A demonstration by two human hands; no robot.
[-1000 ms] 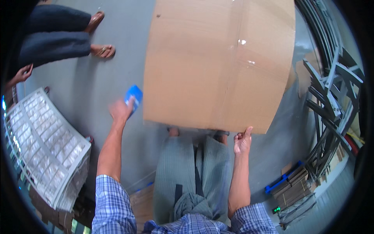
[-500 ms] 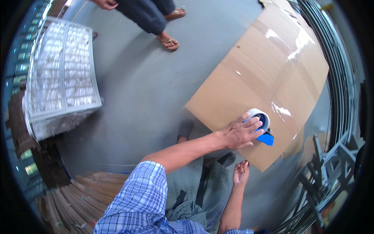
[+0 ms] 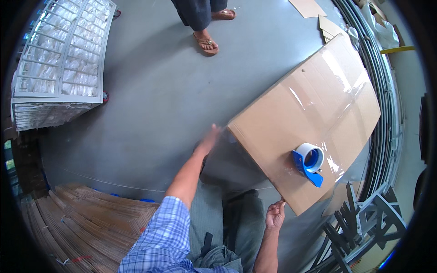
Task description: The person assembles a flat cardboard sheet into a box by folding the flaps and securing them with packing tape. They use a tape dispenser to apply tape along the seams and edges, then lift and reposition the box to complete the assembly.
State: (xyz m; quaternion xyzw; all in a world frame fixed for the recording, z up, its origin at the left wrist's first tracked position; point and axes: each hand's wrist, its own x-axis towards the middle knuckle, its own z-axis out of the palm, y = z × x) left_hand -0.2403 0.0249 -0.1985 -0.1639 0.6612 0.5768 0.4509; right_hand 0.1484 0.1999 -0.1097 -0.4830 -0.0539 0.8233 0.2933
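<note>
Right of centre in the frame, a large brown cardboard box (image 3: 291, 132) lies diagonally; a blue tape dispenser with a pale roll (image 3: 306, 169) rests on top, near its lower corner. Right hand (image 3: 275, 214): fingers curled at the lower edge; whether the grip pinches it cannot be told. Left hand (image 3: 210, 138): blurred, just beside the left corner; grip state indeterminable. Lower left: stacked flat brown cardboard (image 3: 86, 227). Upper left: white metal-barred rack (image 3: 36, 95).
</note>
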